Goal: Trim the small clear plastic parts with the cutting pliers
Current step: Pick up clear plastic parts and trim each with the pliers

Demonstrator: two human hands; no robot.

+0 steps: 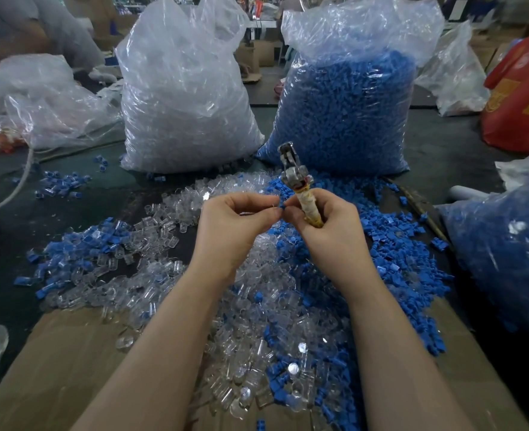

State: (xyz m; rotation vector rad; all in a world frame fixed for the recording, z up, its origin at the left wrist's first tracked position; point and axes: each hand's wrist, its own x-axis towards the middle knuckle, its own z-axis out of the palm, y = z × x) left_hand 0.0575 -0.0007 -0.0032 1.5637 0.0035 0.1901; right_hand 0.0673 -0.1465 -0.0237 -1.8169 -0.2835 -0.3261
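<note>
Hands meet at the centre of the frame, above a wide heap of small clear plastic parts (151, 275) mixed with small blue plastic parts (378, 253). Left hand (235, 225) has its fingers curled, thumb and fingertips pinching a tiny blue piece (281, 205) that sits just where the two hands touch. Right hand (325, 225) grips the cutting pliers with grey metal head and handles wrapped in yellowish tape (300, 188); the tool stands nearly upright, head pointing to the top of the frame, while that hand's thumb and forefinger reach toward the same blue piece. Whether the pliers' blades are apart cannot be told.

Heap spreads across the dark table (443, 144) and onto a sheet of brown cardboard (54, 368) at the lower left. Behind the hands, at upper centre, stands a tall clear plastic bag full of clear parts (182, 98), and just right of it a clear plastic bag full of blue parts (347, 107). Another bag of blue parts (506, 244) lies at the right edge, and a red bag (521, 94) sits at the upper right
</note>
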